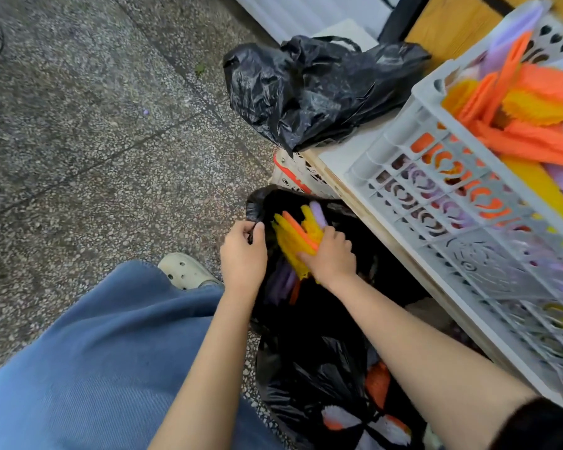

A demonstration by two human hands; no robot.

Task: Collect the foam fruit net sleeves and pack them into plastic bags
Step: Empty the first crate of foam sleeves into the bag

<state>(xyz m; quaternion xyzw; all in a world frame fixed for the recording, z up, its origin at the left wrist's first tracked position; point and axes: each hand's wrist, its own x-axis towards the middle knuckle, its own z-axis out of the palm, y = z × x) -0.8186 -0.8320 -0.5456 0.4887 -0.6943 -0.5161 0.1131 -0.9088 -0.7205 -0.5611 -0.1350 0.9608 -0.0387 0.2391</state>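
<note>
One black bag point(264, 203) is open. The left hand point(242, 254) pinches its rim. The right hand point(331, 256) grips sleeves point(294, 237) at its mouth.

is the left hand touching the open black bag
Touching. Head view shows the left hand pinching the open black bag at its rim.

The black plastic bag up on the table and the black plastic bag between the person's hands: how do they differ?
The black plastic bag on the table lies crumpled and untouched, contents hidden; the black plastic bag between the hands sits lower and open. The left hand grips its rim; the right hand holds yellow, orange and purple foam net sleeves at its mouth. Both are glossy black film.
</note>
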